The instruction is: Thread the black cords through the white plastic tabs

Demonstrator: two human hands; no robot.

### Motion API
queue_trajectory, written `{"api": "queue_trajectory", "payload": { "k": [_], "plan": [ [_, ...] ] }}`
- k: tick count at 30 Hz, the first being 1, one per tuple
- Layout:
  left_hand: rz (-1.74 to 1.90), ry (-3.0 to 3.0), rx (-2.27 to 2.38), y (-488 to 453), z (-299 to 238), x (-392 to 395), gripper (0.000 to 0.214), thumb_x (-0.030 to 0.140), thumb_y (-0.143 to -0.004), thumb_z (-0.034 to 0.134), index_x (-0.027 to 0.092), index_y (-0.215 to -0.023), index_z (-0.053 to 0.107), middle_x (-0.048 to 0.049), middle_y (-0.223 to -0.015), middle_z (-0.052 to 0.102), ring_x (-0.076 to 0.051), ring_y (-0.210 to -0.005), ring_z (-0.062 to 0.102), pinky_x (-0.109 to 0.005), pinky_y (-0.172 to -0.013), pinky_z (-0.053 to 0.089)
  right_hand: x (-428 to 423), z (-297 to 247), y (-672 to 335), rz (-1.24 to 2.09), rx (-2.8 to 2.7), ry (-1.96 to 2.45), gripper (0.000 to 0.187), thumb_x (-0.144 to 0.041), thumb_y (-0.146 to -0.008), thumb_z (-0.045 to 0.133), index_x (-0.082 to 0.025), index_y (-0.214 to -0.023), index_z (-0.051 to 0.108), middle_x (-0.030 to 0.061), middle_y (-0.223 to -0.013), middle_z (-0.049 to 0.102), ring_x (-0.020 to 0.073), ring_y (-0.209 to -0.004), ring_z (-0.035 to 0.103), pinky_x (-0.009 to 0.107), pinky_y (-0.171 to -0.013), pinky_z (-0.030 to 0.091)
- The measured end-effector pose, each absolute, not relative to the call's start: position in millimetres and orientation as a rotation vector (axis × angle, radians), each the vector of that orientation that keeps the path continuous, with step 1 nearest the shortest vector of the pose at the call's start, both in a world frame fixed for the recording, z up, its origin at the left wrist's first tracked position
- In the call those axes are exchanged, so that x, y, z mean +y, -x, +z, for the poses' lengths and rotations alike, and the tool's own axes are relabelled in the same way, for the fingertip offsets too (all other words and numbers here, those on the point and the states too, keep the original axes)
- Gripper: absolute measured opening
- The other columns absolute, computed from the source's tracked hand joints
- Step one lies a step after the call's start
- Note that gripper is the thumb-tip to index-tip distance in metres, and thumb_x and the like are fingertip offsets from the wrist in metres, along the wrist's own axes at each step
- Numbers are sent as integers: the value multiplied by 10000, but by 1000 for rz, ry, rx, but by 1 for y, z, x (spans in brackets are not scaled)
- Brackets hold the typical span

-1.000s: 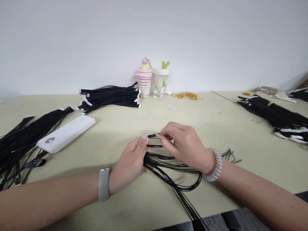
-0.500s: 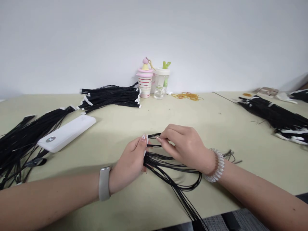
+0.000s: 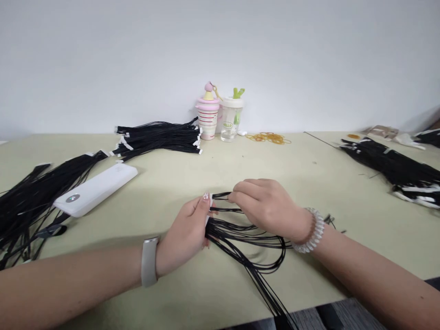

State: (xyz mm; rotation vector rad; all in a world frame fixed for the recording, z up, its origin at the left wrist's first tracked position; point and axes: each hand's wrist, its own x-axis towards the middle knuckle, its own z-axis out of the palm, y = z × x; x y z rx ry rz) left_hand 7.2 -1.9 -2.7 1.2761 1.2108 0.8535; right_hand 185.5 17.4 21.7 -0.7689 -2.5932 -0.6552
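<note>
Black wires: one loose bunch, near the middle of the table, fanning rightward from my left hand; some strands loop round, others run down over the near edge.
White connector strip: at the left ends of these wires, partly covered by my thumb.
My left hand: thumb and fingers closed on the white connector strip; decorated thumbnail uppermost; grey band on the wrist.
My right hand: fingers bent close together over the upper strands, touching them; tips mostly hidden, so I cannot tell whether they pinch one. Clear coiled bracelet on the wrist.
White device: left, rounded slab with a small round display, beside the left bundle of black wires.
Far bundle: black wires, white ends, lying far left of the cups.
Cups: two, far middle, side by side; pink-lidded cup left, clear cup right, marked "HELLO".
Rubber bands: yellowish heap, just right of the cups.
Right bundle: black wires, far right.
Table: pale green-yellow top.
</note>
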Motion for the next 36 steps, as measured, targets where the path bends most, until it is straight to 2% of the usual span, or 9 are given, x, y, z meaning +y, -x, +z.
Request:
{"api": "queue_trajectory", "payload": {
  "k": [5, 11, 17, 30, 36],
  "plan": [
    [833, -1355, 1202, -6, -4, -2, 373, 526, -801, 344, 189, -683, 453, 34, -519, 433, -88, -386, 426, -190, -339, 374, 16, 24, -183, -737, -2632, 706, 261, -142, -872, 337, -130, -772, 577, 41, -730, 546, 122, -643, 440, 250, -552, 329],
    [823, -1453, 1148, -5, -6, -2, 325, 428, -836, 328, 191, -629, 408, 44, -456, 397, -90, -365, 405, -191, -344, 342, 17, 22, -182, -773, -2622, 661, 238, -154, -868, 355, -145, -754, 564, 21, -692, 523, 114, -595, 402, 261, -530, 297],
    [813, -1629, 1101, -4, -4, -3, 329, 348, -857, 315, 180, -582, 381, 44, -455, 404, -85, -425, 399, -194, -426, 339, 11, 28, -179, -764, -2659, 644, 240, -164, -874, 344, -148, -718, 526, 9, -664, 491, 117, -603, 377, 274, -520, 246],
    [816, -1686, 1097, -4, -5, 0, 376, 417, -868, 267, 174, -622, 417, 31, -564, 449, -96, -519, 400, -226, -505, 353, 4, 29, -169, -692, -2807, 928, 304, -352, -917, 237, -183, -800, 461, 14, -702, 503, 125, -578, 388, 273, -489, 136],
    [824, -1693, 1113, -3, -5, -1, 386, 425, -866, 264, 174, -619, 420, 20, -566, 471, -102, -528, 422, -236, -524, 373, 3, 26, -165, -737, -2809, 985, 244, -251, -910, 262, -177, -814, 473, 18, -694, 503, 131, -567, 408, 276, -490, 162]
  ]
}}
